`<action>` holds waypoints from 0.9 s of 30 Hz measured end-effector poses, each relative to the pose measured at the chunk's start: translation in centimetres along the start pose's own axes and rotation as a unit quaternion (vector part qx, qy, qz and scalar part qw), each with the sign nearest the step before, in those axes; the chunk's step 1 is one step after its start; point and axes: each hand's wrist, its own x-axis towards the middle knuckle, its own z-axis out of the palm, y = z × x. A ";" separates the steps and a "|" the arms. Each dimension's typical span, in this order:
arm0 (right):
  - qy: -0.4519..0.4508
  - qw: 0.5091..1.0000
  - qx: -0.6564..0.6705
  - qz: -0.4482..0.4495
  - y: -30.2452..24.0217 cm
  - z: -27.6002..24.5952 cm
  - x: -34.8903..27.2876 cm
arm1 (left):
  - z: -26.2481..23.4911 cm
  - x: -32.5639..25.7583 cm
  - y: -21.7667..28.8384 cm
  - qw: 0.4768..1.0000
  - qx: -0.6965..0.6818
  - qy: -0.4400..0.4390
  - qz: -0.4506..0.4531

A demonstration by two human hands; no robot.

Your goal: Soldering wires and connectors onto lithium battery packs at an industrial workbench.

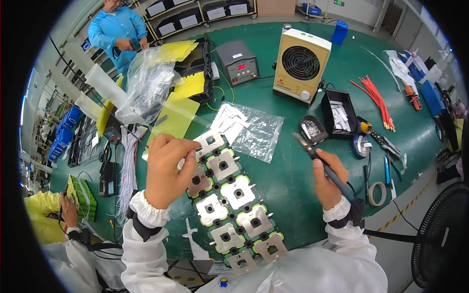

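My right hand [330, 179] is wrapped round the dark handle of a soldering iron [337, 181], whose tip points up and left, away from the pack. In front of me lies a battery pack [233, 215] with two rows of silver metal plates, each with a dark hole in its middle and green rings showing beneath. My left hand [168, 171] is over the pack's far left end, fingertips drawn together beside a silver plate [211, 140]. What those fingers pinch, if anything, is hidden.
Beyond the pack are a clear plastic bag [261, 134], white strips [228, 119], a soldering station [237, 62] and a fan-fronted blower [301, 63]. To the right lie a black parts box [339, 113], red wires [376, 100] and a tape roll [377, 194]. Co-workers are at the left.
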 end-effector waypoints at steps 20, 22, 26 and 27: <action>-0.044 0.975 0.215 0.036 -3.7 4.0 6.4 | 1.2 0.9 -1.9 0.999 0.034 0.017 -0.022; -0.058 0.973 0.223 0.033 -3.9 5.4 6.4 | 1.5 1.1 -2.0 0.999 0.024 0.019 -0.025; -0.067 0.962 0.257 0.064 -4.4 7.8 6.7 | 1.2 1.6 -2.8 0.999 0.038 0.027 -0.028; -0.070 0.962 0.258 0.063 -4.5 8.2 6.9 | 1.1 1.6 -3.1 0.998 0.040 0.028 -0.030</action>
